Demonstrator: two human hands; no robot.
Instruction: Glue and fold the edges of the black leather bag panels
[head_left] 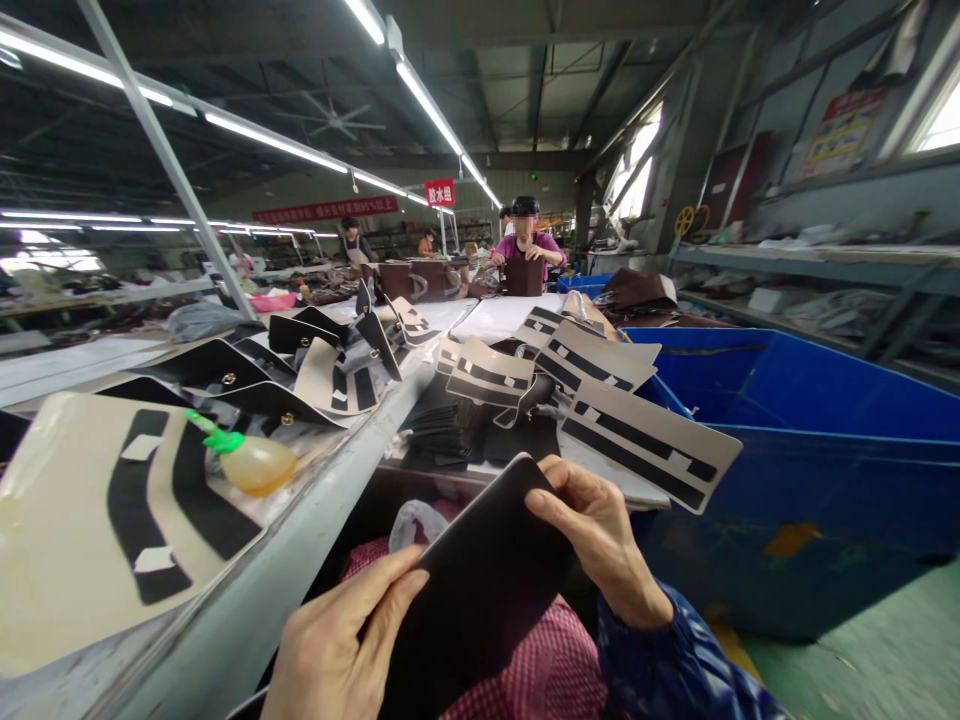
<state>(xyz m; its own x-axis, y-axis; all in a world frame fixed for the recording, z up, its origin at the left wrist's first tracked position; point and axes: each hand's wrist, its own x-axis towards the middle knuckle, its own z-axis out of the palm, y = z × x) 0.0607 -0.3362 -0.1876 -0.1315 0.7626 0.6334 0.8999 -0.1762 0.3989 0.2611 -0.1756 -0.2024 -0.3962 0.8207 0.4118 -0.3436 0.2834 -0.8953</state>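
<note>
Between my two hands a black leather-like panel [487, 580] is held tilted above my lap, its pale edge facing away from me. My left hand [345, 630] pinches its left edge between thumb and fingers. Gripping the upper right corner, my right hand [592, 520] has its thumb flat on the black face and the fingers behind. The panel's lower end runs out of sight behind my left hand. Just beyond it lie a stack of black pieces [439, 430] and several beige panels with black strips, one beige panel [652, 440] being nearest my right hand.
On the left bench stand a squeeze bottle [255, 462] of amber liquid with a green nozzle and a large beige panel [67, 530]. Black panels with metal clasps [225, 380] lie behind. A big blue bin [795, 480] blocks the right side. A co-worker [529, 245] sits across the table.
</note>
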